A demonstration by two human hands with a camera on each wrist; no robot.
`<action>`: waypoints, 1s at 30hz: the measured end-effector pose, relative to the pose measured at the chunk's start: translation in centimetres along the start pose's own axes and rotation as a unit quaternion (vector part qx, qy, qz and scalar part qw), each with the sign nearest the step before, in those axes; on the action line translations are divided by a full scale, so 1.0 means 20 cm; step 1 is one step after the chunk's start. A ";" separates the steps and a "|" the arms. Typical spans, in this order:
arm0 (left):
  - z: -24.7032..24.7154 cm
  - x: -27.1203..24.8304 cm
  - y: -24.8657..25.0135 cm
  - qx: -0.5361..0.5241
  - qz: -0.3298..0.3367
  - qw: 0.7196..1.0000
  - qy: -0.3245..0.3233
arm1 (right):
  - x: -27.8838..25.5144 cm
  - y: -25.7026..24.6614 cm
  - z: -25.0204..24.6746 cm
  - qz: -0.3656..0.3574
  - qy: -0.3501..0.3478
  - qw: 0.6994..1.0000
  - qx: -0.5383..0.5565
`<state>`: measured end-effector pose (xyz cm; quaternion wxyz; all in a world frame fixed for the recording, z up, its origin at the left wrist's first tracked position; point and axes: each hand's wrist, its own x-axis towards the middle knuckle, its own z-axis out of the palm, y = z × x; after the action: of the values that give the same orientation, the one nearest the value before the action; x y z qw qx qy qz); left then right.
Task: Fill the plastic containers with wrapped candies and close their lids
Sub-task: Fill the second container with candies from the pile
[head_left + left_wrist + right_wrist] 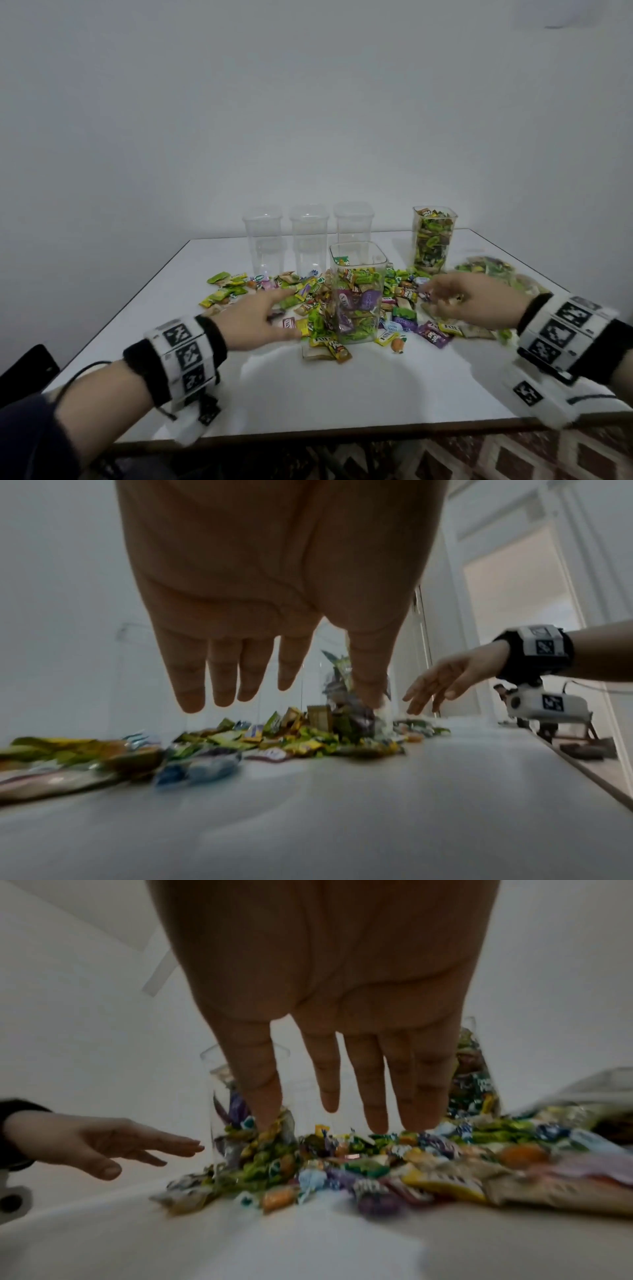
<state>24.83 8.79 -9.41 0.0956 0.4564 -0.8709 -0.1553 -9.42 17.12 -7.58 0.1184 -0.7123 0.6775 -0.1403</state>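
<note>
A clear square container (357, 291), about two thirds full of wrapped candies, stands open in the middle of a loose candy pile (305, 308). My left hand (263, 317) hovers flat over the candies just left of it, fingers (222, 680) straight, holding nothing. My right hand (459, 296) reaches over the candies to its right, fingers (377, 1096) extended and empty. A full container (433, 240) stands at the back right, without a lid. Three empty containers (308, 240) line the back.
The white table (308, 394) has bare surface in front of the pile. A clear bag of candies (493, 270) lies at the right edge. A dark chair back (24, 370) shows at the left. No lids are visible.
</note>
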 end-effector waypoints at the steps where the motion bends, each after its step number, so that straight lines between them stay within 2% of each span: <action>1: 0.01 -0.03 -0.03 0.033 0.002 0.999 -0.021 | -0.02 0.02 0.02 0.007 -0.038 0.999 -0.031; 3: 0.05 -0.09 -0.09 0.092 0.011 0.992 -0.091 | -0.05 0.04 0.06 0.018 -0.117 0.989 -0.083; 5: 0.07 -0.12 -0.13 0.140 0.005 0.973 -0.185 | -0.07 0.05 0.10 0.016 -0.185 0.974 -0.128; 8: 0.08 -0.12 -0.17 0.177 -0.021 0.949 -0.259 | -0.07 0.02 0.15 0.034 -0.234 0.962 -0.138; 15: 0.06 -0.01 -0.21 0.215 -0.123 0.938 -0.242 | 0.07 -0.05 0.21 0.047 -0.209 0.962 -0.167; 18: 0.07 0.04 -0.23 0.243 -0.143 0.932 -0.228 | 0.13 -0.08 0.23 0.049 -0.189 0.962 -0.188; 24: 0.07 0.10 -0.23 0.238 -0.113 0.949 -0.171 | 0.23 -0.11 0.26 0.020 -0.184 0.963 -0.195; 30: 0.06 0.12 -0.25 0.175 -0.046 0.976 -0.119 | 0.25 -0.10 0.25 0.008 -0.127 0.977 -0.173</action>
<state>26.92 4.48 -12.20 -0.0971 0.4842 -0.8677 -0.0576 -5.60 12.12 -11.27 0.0796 -0.7285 0.6766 0.0719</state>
